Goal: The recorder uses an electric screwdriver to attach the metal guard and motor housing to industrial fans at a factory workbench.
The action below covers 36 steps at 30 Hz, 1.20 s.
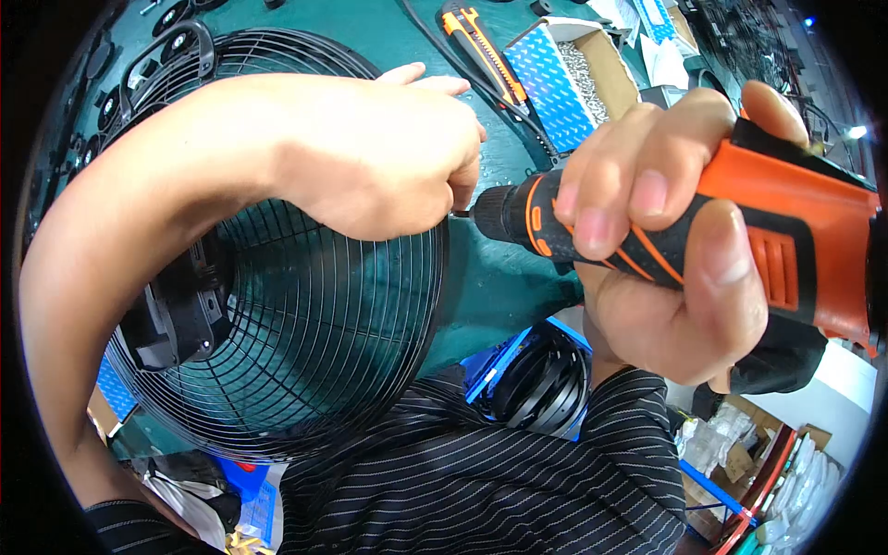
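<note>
My right hand (pixel 666 268) is wrapped round an orange and black cordless drill (pixel 795 231), held level with its black chuck pointing left. The tip of the drill's bit meets the fingers of my left hand (pixel 388 162), which reaches over a black wire fan guard (pixel 342 324). My left thumb and forefinger are closed at that tip. Whatever they pinch is too small or hidden to make out. Lying on its side, the round guard has a black fan bracket (pixel 180 319) inside and a black carrying handle (pixel 171 55) at its far left.
Beyond the drill, an open blue and white box (pixel 597 79) holds many small metal screws. Beside it an orange and black utility knife (pixel 481 51) lies on the green table (pixel 347 23). A blue crate (pixel 486 375) with curved black parts stands below the table edge.
</note>
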Each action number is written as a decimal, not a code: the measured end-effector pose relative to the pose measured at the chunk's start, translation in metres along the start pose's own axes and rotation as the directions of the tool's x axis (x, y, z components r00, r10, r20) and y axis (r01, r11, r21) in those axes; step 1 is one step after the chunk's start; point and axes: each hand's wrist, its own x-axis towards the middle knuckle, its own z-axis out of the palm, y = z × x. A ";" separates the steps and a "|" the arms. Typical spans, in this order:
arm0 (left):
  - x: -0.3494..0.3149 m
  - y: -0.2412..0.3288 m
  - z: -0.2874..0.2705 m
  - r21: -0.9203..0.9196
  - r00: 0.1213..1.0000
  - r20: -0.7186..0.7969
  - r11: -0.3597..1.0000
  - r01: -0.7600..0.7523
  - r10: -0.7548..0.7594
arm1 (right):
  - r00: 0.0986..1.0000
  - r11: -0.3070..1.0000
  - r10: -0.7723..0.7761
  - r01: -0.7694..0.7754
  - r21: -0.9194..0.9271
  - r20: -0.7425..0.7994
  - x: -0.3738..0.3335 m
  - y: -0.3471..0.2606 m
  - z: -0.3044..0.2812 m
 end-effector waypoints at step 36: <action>-0.015 -0.028 0.020 0.108 0.973 -0.157 0.982 -0.153 0.169 | 0.965 0.948 0.259 -0.248 -0.200 0.029 0.002 0.005 0.044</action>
